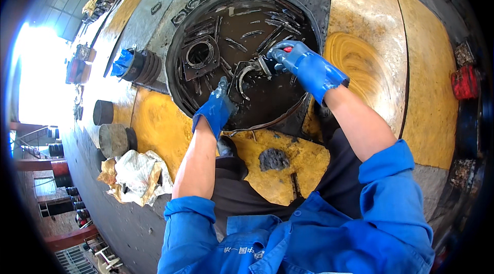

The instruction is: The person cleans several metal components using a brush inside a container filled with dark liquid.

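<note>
My right hand (298, 63), in a blue rubber glove, is closed around a paintbrush whose red handle (287, 49) shows between the fingers. The brush's flat head (264, 67) points down at a curved, half-ring metal piece (244, 81), wet and shiny. On that piece's left side, my gloved left hand (218, 103) grips its edge, its fingertips partly hidden. Both hands are over a wide round tub (174, 81) of dark, oily liquid. A square metal flange with a round opening (191, 73) lies at the tub's left, among several dark metal strips (280, 20).
Yellow-stained metal sheets (368, 42) cover the ground around the tub. A dark clump (274, 159) lies between my legs. To the left stand stacked dark rings (149, 68) with a blue bag, a metal cylinder (113, 140) and a crumpled white bag (139, 173). A red object (464, 82) sits far right.
</note>
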Demonstrator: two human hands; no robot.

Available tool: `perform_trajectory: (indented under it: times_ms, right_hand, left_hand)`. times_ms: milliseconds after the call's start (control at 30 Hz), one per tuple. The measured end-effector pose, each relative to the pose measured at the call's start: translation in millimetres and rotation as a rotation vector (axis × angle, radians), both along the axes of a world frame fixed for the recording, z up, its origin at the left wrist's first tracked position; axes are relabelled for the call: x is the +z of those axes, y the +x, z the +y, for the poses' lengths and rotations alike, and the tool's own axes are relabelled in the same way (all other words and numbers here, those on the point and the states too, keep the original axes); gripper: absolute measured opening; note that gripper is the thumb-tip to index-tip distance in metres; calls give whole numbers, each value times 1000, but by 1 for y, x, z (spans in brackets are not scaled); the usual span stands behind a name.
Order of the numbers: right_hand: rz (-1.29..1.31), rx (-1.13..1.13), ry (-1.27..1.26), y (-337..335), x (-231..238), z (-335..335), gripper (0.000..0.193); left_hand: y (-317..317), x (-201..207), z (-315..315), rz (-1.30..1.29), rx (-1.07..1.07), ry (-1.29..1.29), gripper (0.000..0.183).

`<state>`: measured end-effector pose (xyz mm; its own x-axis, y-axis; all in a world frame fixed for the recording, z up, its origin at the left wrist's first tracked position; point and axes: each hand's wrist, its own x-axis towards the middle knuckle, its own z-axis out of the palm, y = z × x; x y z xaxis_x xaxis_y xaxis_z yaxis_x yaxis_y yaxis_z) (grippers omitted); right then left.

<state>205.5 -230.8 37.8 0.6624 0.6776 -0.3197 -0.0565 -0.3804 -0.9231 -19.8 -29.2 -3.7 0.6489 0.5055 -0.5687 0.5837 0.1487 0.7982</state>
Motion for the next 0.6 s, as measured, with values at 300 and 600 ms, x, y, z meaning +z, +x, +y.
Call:
perform_trajectory:
  times_ms: [300, 600]
  right_hand:
    - [-200, 51, -14, -2, -13, -6, 20]
    - [73, -95, 233, 2, -15, -8, 20]
  left_hand:
    - [1, 0, -2, -99, -64, 67, 44]
    - [28, 32, -38, 92, -37, 16, 42]
